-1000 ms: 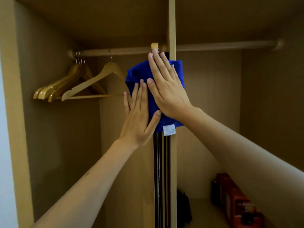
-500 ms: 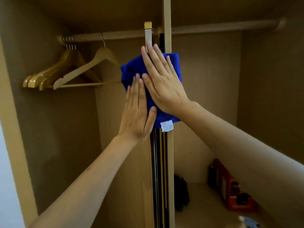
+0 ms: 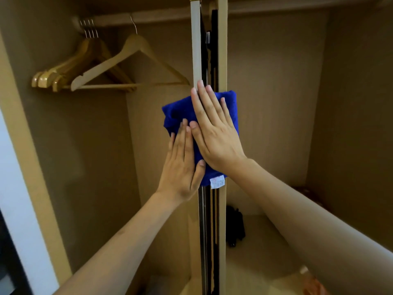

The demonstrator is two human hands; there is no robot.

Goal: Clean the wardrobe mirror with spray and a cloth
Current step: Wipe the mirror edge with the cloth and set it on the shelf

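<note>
Mirror wiping was judged under way: the folded blue microfibre cloth (image 3: 212, 145) was pressed flat against the tall narrow mirror panel (image 3: 196, 50) seen edge-on by the right hand (image 3: 214, 133) and left hand (image 3: 182, 165), fingers extended, not clenched. The stretch below appeared left. No spray bottle was seen. Pale wooden hangers (image 3: 89, 71) hung well clear.

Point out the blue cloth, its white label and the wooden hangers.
blue cloth (image 3: 176, 116): head view, upper left fold.
white label (image 3: 217, 182): head view, its middle.
wooden hangers (image 3: 102, 69): head view, front hanger's left arm.

Both hands (image 3: 204, 143) and blue cloth (image 3: 176, 112) now lower down the mirror's edge (image 3: 195, 43).
</note>
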